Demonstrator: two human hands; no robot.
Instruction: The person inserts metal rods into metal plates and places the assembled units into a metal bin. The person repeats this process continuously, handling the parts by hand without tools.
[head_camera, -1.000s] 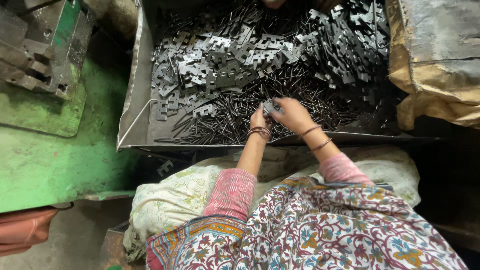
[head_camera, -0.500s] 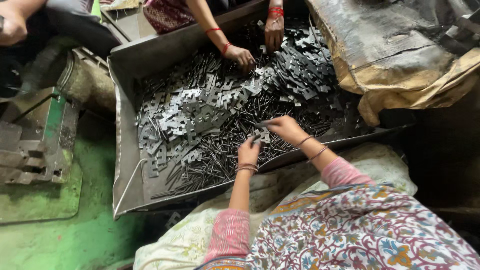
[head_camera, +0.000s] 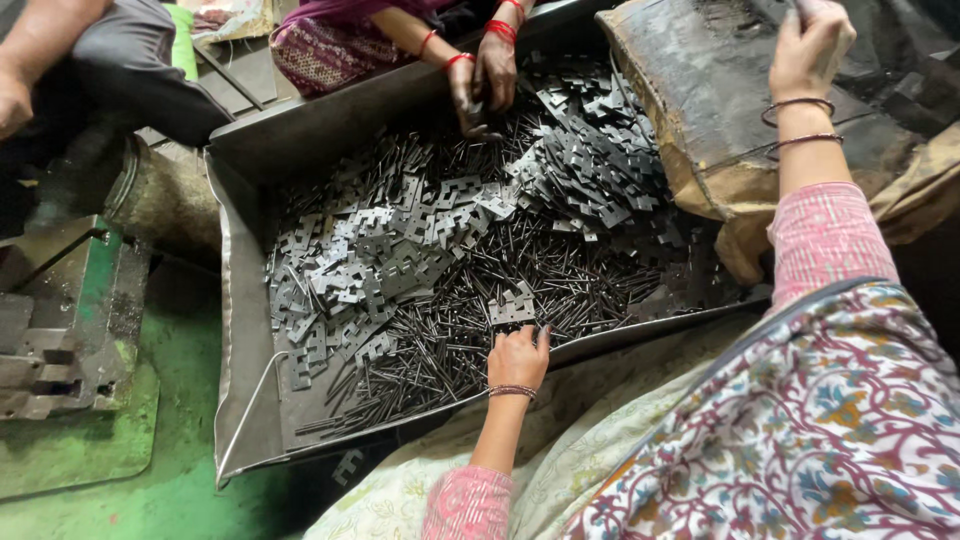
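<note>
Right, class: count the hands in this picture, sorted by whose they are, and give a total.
Wearer's: 2, left hand and right hand
Opposite worker's hands: 2
Top-left person's hand: 1
Total: 5

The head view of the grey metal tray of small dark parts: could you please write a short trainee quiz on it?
1. True or false: the left hand rests among thin dark metal pins in the grey metal tray.
2. Where is the right hand? A) in the tray B) raised over the dirty brown sack C) on the green floor
3. Fill in: another person's hands, with red bangles, work at the tray's ____ edge.

Key: 1 true; 2 B; 3 far.
</note>
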